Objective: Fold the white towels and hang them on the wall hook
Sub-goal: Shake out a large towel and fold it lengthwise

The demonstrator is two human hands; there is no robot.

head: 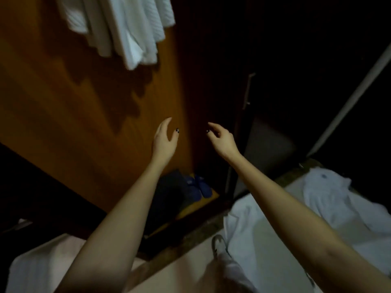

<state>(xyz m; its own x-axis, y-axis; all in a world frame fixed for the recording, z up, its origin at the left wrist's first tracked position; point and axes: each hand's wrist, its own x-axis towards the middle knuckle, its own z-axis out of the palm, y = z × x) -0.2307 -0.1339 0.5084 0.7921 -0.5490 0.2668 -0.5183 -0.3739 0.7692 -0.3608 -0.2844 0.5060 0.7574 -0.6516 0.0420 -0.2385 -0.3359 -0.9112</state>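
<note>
White towels hang in folds against the orange-brown wooden wall at the top left; the hook itself is out of view. My left hand is raised below them, fingers relaxed and holding nothing. My right hand is raised beside it, a short gap apart, fingers loosely bent and also empty. More white cloth lies crumpled on a pale surface at the lower right, under my right forearm.
Blue slippers lie on the floor at the foot of the wall. A dark cabinet with a metal handle stands to the right. A pale slanted rail runs at the far right. The room is dim.
</note>
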